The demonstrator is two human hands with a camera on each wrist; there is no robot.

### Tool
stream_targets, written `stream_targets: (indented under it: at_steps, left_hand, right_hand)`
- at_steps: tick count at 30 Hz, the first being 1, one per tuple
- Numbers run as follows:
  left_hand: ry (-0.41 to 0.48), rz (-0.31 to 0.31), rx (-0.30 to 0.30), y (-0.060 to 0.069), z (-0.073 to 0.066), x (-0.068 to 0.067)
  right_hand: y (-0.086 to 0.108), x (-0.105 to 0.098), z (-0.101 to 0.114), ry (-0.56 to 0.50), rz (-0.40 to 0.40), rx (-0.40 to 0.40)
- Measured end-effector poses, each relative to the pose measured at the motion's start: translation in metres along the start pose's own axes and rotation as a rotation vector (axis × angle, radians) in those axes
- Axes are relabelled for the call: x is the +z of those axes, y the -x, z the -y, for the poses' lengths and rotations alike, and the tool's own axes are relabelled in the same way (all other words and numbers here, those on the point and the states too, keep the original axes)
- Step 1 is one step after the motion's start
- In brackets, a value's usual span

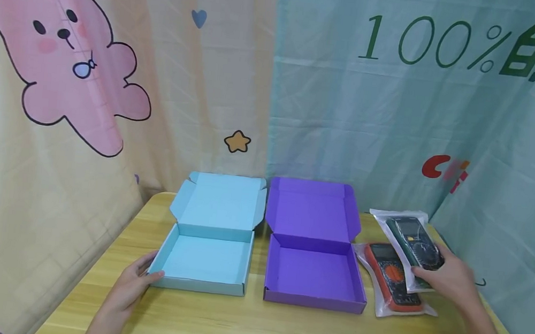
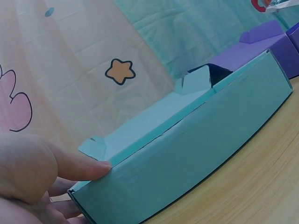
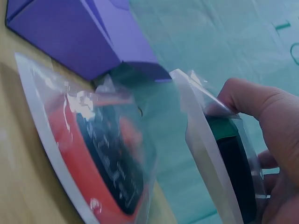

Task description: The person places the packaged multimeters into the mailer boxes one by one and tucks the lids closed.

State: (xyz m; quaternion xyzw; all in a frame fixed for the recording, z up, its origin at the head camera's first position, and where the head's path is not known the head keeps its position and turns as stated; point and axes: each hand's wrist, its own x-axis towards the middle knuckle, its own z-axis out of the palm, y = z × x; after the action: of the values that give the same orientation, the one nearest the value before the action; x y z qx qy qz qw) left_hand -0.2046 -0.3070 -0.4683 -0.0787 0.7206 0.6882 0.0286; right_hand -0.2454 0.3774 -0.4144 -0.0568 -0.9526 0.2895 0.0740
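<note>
While my left hand (image 1: 132, 283) grips the near left corner of the light blue box (image 1: 198, 285), with the thumb on its rim, my right hand (image 1: 455, 276) is clamped on the bagged dark meter (image 1: 413, 237). This one is raised at the right, above the red meter (image 1: 396, 289), which lies, also bagged, on the wooden table (image 1: 252, 329), right of the open purple box (image 1: 312, 300).

I see an orange star (image 1: 237, 141) printed on the cream curtain (image 1: 216, 92). Up and left of that star is a pink cartoon animal (image 1: 89, 58); above the star, a blue heart (image 1: 198, 18). To the star's right hangs a teal curtain (image 1: 321, 113) with green lettering (image 1: 439, 42); below the star lies the wooden worktop (image 1: 252, 327).
</note>
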Motion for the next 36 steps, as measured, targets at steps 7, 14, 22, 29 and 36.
stream_targets:
  at_steps: [7, 14, 22, 29, 36]
  left_hand:
    - [0.000, 0.006, 0.007, 0.000, 0.000, 0.000]
    - [0.000, 0.002, 0.004, 0.000, 0.000, 0.000]
    - [0.009, 0.007, 0.000, -0.001, 0.001, 0.001]
    - [-0.011, 0.003, 0.001, 0.001, 0.001, -0.001]
    - [-0.013, 0.009, 0.004, 0.000, 0.001, -0.002]
  right_hand:
    - [-0.001, 0.008, 0.022, 0.000, -0.013, -0.111]
    - [-0.007, 0.016, 0.039, -0.016, 0.015, -0.199]
    - [-0.010, 0.027, 0.057, -0.055, 0.058, -0.256]
    - [-0.014, 0.038, 0.069, -0.079, 0.055, -0.338]
    - [-0.019, 0.052, 0.088, -0.072, 0.068, -0.450]
